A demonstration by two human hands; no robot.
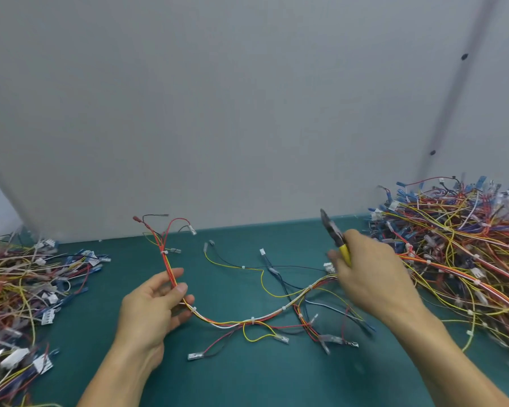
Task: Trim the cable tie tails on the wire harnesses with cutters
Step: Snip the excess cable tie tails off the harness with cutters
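Wires of one harness (247, 320) sag in a long dip over the green table (247, 377), running from the left hand (150, 312) to the right hand (368, 277). Small white ties (252, 320) sit along it. Thin side wires with plugs spread out on the table between the two hands.

The left hand pinches the red and yellow wires between thumb and fingers. Past this hand, the wire end stands up in the air and fans out near the wall (247, 113).

The right hand is curled around the yellow grips of the cutters (334, 235). The dark tip points up and to the left, away from the wires. This hand is blurry, so I cannot tell if its fingers also touch the harness end just under it. The hands are well apart.

A left pile (15, 295) of harnesses lies beside the left arm. A bigger right pile (459, 239) lies just behind the right hand, and some of its wires pass under the right arm.
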